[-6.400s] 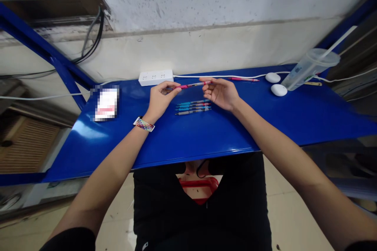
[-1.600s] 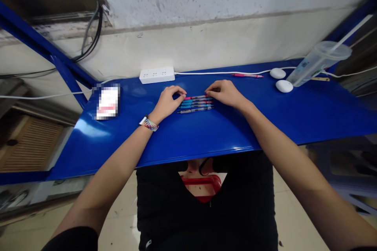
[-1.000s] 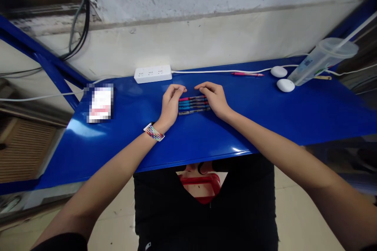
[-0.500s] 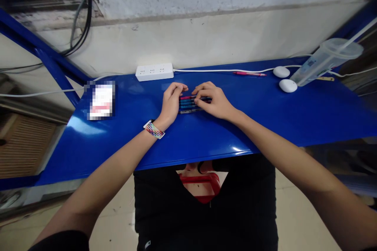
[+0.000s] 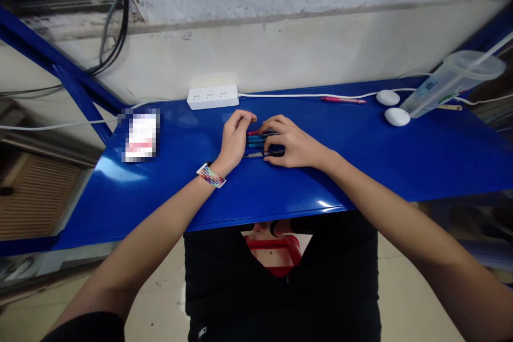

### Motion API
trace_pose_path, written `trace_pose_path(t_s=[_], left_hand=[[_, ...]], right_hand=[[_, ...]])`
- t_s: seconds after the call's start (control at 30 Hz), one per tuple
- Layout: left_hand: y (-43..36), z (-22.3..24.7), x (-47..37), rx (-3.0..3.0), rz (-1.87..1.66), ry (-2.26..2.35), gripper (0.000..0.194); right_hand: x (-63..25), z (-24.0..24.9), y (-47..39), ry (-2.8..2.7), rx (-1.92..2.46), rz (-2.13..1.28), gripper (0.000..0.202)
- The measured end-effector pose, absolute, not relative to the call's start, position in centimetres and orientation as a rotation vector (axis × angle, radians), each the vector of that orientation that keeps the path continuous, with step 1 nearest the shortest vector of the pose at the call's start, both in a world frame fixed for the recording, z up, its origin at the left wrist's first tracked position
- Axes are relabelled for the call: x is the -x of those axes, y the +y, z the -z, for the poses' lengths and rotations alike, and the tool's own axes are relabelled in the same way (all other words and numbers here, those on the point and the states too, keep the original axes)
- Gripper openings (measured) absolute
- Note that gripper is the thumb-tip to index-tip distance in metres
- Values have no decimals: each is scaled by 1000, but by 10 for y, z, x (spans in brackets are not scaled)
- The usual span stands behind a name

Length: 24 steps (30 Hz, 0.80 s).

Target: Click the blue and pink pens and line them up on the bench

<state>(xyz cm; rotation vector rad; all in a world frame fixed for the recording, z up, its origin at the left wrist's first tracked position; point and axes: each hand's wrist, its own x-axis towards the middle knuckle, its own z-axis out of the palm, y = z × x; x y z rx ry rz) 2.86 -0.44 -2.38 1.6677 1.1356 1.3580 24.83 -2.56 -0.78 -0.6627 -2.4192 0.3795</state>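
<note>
Several pens (image 5: 255,140) lie side by side on the blue table between my hands, with pink, teal and dark barrels. My left hand (image 5: 235,138) stands on its edge at their left ends, fingers curved together and nothing visible inside. From the right, my right hand (image 5: 289,142) reaches over the pens. Its fingers and thumb are closed round a grey and black pen (image 5: 254,155), nearest to me and a little apart from the others. The right ends of the pens are hidden under this hand.
Along the wall side of the blue table (image 5: 192,192) are a white power strip (image 5: 213,97) with its cable and a pink pen (image 5: 343,100). Two white rounded objects (image 5: 388,98) and a clear plastic cup (image 5: 436,88) stand right; a blurred packet (image 5: 141,136) lies left.
My right hand has shifted toward me and its thumb is lower. The grey and black pen has come slightly away from the row. My left hand has barely moved.
</note>
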Motion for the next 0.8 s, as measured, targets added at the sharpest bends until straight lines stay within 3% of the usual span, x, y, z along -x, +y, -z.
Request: trace_pose_path(t_s=[0.23,0.47,0.8], left_hand=[[-15,7,-27,-1975,-1301,1007,38],[-12,7,-24,-2055,-1296,1010,16],[-6,2,-14,-2044,-1417,1094,9]], right_hand=[[-248,0,-24,-2142,780,-541,10],[-256,-4,-19,-1873,1117,-636,27],[-266,-2,1,-1312,926,-1163,23]])
